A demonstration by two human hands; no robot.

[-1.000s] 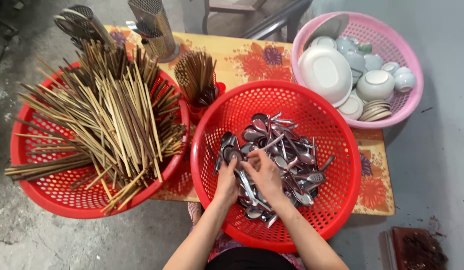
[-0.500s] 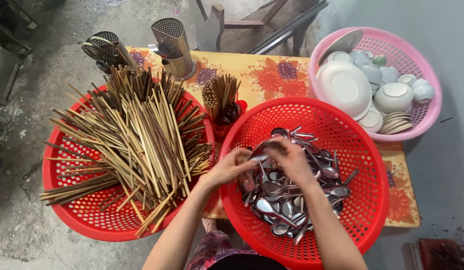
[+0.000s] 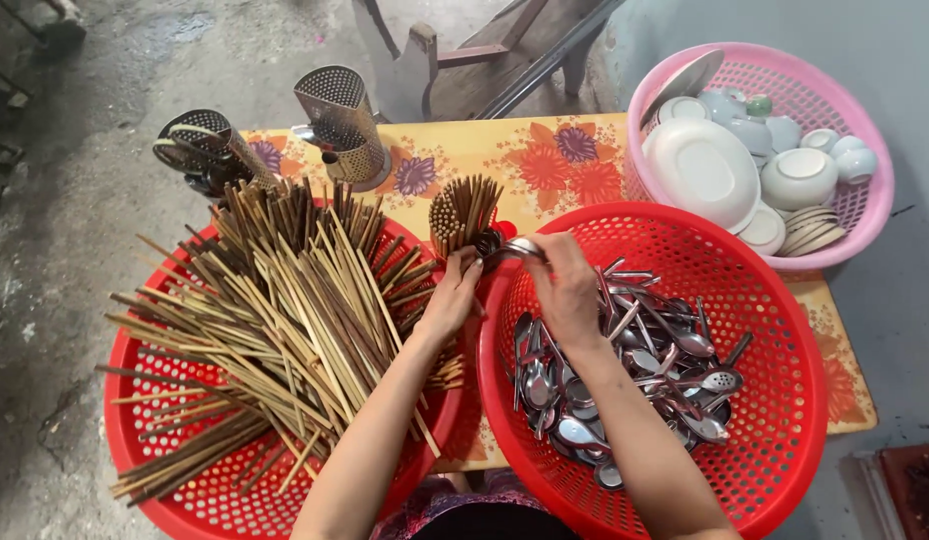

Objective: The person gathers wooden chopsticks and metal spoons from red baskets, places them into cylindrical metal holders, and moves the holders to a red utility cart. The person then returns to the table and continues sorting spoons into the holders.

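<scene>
At the frame's centre the left hand [image 3: 453, 298] and right hand [image 3: 565, 285] close together on a bundle of spoons [image 3: 510, 246], mostly hidden by the fingers, so its count is unclear. It is held over the near rim of the red basket of spoons [image 3: 785, 400], beside the standing chopsticks [image 3: 465, 210]. Half a second ago both hands were lower, inside that basket; the left chopstick basket [image 3: 185, 500] is cut off below.
</scene>
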